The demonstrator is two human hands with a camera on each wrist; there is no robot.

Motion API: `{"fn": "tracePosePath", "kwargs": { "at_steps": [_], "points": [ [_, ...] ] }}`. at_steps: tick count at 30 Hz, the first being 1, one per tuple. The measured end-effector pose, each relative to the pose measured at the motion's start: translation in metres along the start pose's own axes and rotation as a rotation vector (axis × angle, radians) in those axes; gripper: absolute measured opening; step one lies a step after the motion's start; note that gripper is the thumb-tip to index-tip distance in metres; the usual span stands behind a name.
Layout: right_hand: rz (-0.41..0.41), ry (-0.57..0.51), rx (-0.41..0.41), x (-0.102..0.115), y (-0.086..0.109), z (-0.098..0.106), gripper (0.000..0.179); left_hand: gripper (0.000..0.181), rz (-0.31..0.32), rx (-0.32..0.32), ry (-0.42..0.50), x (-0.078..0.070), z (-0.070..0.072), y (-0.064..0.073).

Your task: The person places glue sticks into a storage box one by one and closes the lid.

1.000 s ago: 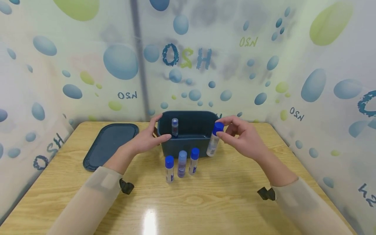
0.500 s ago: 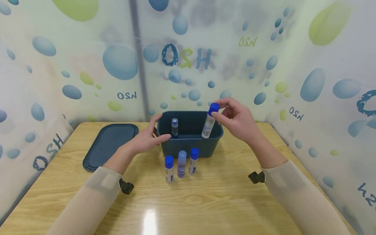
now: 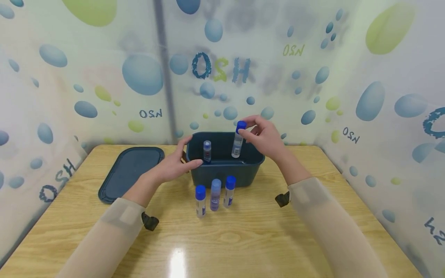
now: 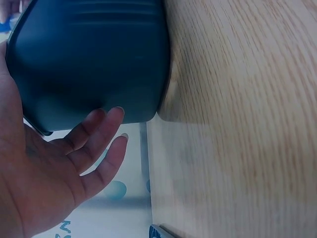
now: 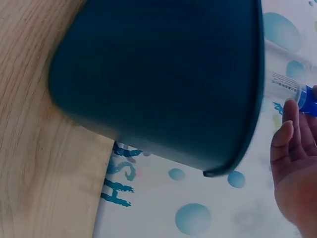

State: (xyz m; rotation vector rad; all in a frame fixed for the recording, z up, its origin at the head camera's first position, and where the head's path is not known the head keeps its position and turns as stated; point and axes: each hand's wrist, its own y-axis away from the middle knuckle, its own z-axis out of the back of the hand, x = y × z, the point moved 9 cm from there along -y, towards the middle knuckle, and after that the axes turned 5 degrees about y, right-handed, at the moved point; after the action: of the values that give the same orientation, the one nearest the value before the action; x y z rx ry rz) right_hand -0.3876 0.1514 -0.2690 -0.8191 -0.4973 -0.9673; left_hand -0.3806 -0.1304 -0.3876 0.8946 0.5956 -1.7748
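Note:
My right hand (image 3: 265,138) pinches the blue cap of a slim clear bottle (image 3: 237,146) between thumb and fingers. The bottle hangs nearly upright, its lower end within the mouth of the dark blue plastic bin (image 3: 222,175). In the right wrist view the bottle's blue cap (image 5: 308,101) shows beside the fingertips, above the bin's rim. My left hand (image 3: 175,165) holds the bin's left end, thumb along the front rim; several fingers (image 4: 99,139) lie loosely bent at its outer wall. Inside the bin, at left, stands another small bottle (image 3: 207,151).
Three bottles stand in front of the bin: a blue-capped one (image 3: 200,200), a bluish one with a pale cap (image 3: 215,195), and another blue-capped one (image 3: 229,192). A dark lid (image 3: 132,172) lies left on the wooden table (image 3: 222,243). Patterned curtains (image 3: 222,38) surround it.
My right hand has lifted the blue-capped bottle from beside the bin's front right corner, over the rim, then moved it left into the bin's opening. The left hand has stayed put.

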Motion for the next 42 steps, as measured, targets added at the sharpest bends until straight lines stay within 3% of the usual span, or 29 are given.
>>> {"fn": "tracePosePath", "kwargs": {
  "at_steps": [7, 12, 28, 42],
  "points": [
    [-0.066, 0.026, 0.134, -0.012, -0.015, -0.029, 0.037, 0.108, -0.004, -0.002, -0.015, -0.001, 0.001, 0.0],
    [-0.101, 0.043, 0.186, -0.017, -0.024, -0.044, 0.037, 0.109, 0.0, 0.004, -0.009, 0.0, 0.0, -0.001],
    [-0.135, 0.096, 0.233, -0.031, -0.044, -0.069, 0.038, 0.109, 0.019, 0.016, -0.007, 0.001, 0.0, -0.001],
    [-0.156, 0.109, 0.258, -0.042, -0.043, -0.083, 0.032, 0.109, 0.02, 0.035, 0.028, 0.0, -0.002, -0.001]
  ]
}}
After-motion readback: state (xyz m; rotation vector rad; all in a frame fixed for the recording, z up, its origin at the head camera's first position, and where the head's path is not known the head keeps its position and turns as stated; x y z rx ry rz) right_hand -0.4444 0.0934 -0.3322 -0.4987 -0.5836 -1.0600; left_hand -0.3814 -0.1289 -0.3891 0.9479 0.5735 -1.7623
